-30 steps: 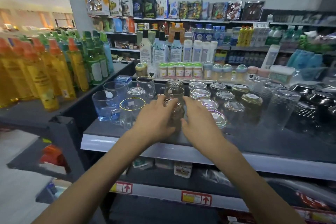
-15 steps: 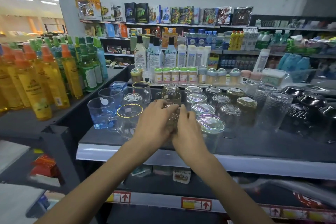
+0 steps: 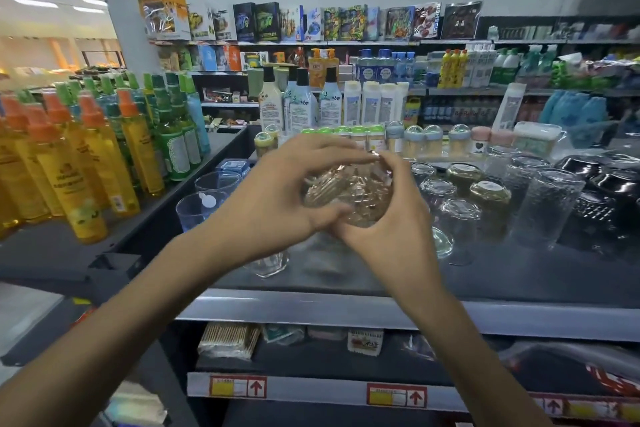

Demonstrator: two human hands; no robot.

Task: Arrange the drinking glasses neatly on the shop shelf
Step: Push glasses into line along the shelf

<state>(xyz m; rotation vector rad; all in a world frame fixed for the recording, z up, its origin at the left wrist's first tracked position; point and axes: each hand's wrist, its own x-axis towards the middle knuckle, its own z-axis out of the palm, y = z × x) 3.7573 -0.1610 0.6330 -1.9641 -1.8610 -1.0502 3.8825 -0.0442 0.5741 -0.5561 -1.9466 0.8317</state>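
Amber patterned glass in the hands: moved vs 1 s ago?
Yes, upward. It stood on the shelf then; now the left hand and right hand hold the amber glass raised off it, overlapping the green-lidded jars behind.

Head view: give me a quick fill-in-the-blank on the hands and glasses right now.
1. The left hand and right hand together grip one ribbed amber ___.
2. That glass is held in the air ___ the shelf, not resting on it.
3. The clear glasses right of the hands stand upside ___.
4. The blue tumblers stand to the hands' ___.
Missing words: glass; above; down; left.
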